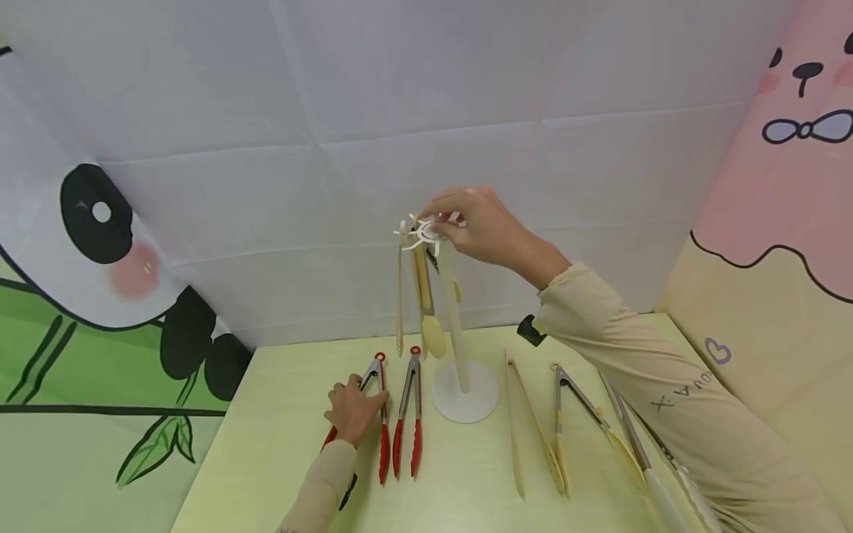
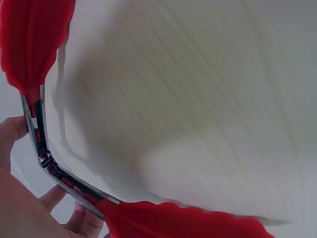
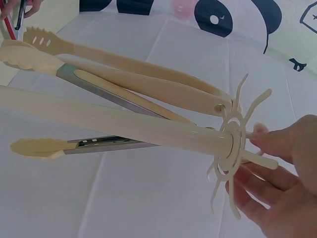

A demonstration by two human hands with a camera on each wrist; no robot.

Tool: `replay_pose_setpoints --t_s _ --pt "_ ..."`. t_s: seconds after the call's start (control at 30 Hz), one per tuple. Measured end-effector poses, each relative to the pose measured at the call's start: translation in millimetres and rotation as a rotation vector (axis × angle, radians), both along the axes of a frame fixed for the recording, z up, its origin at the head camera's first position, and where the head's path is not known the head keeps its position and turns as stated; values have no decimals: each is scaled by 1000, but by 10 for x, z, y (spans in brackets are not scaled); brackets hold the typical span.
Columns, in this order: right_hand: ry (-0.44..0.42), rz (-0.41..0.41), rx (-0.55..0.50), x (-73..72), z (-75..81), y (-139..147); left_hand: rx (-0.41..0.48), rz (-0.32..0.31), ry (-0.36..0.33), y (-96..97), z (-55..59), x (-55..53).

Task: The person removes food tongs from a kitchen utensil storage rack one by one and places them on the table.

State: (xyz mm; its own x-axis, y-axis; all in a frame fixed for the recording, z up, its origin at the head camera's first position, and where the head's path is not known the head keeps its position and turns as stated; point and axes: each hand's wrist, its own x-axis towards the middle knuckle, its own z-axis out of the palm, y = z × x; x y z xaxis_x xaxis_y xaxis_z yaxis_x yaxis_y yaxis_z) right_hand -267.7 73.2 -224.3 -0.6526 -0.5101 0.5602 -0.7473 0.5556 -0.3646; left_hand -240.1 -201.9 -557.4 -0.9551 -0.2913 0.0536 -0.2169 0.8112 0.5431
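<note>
My right hand (image 1: 476, 226) is at the top of a white rack (image 1: 455, 326), thumb and fingers pinching its ring of curved hooks (image 3: 233, 144). From the hooks hang cream flat tongs (image 3: 148, 74) with a slotted end, and metal tongs with cream tips (image 3: 34, 55). Another metal pair with a yellowish tip (image 3: 42, 148) hangs on the other side of the pole. My left hand (image 1: 356, 409) is on the table, gripping red-tipped tongs (image 2: 183, 218) that stand spread apart, fingers by their metal arms. A second red-tipped pair (image 1: 400, 422) lies just right of it.
Right of the rack's round base (image 1: 465, 411), cream flat tongs (image 1: 516, 437) and metal tongs with yellow tips (image 1: 589, 407) lie on the table (image 1: 466, 488). Further right, tongs with white ends (image 1: 656, 481) lie partly under my right arm. A white cloth wall (image 1: 320, 192) stands behind.
</note>
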Motion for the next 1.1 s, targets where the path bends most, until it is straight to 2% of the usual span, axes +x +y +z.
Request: replay_pose_setpoints --t_s 0.23,0.73,1.1 --pt "-11 1 -1 4 10 -12 -4 -3 -28 -31 -22 -3" --pt "-30 -9 -15 6 -4 2 -9 -8 -19 -32 -65 -4" --pt "-52 -5 -23 0 10 8 -7 -16 -46 -28 -49 -24"
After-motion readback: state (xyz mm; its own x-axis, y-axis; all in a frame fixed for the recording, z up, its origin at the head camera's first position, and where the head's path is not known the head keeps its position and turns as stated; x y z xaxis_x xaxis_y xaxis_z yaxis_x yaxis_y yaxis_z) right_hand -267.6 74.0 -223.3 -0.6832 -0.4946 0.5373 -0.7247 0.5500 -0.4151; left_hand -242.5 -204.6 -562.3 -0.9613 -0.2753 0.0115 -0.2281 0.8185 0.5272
